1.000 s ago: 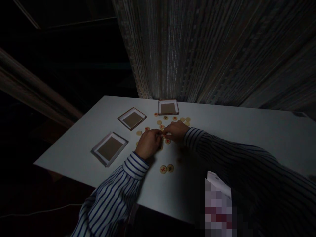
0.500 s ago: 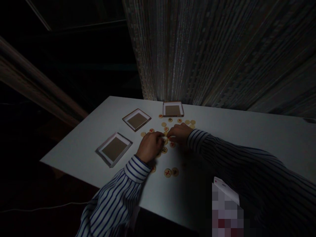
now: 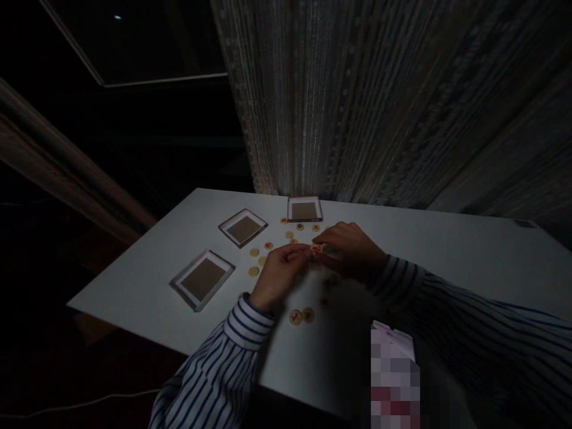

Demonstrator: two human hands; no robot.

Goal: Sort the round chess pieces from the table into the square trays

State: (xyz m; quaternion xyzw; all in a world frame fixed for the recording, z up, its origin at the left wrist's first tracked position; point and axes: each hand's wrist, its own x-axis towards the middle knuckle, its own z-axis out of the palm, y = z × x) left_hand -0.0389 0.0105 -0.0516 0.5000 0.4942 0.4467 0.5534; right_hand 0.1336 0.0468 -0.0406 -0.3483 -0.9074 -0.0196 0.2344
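A round, pale wooden Chinese chess piece (image 3: 316, 248) with a red character is held up off the table between my two hands. My right hand (image 3: 351, 249) pinches it from the right, with thumb and fingers closed at its edge. From the left, my left hand (image 3: 283, 271) closes its thumb and fingertips on the same piece. Loose pieces lie around the hands: plain-faced ones such as a blank piece (image 3: 254, 271) on the left, and a red-marked piece (image 3: 295, 317) beside a dark-marked piece (image 3: 308, 314) nearer to me. My hands hide others.
Three shallow boxes stand on the white table (image 3: 134, 286): a left box (image 3: 179, 290), a middle box (image 3: 220, 226) and a back box (image 3: 305, 220). A pale object (image 3: 397, 339), partly pixelated, is at the near side. A string curtain (image 3: 308, 119) hangs behind the table.
Both hands have lifted from the pieces on the table, and a red-marked piece is now visible between them. The right hand shifted right. The whole view moved slightly.
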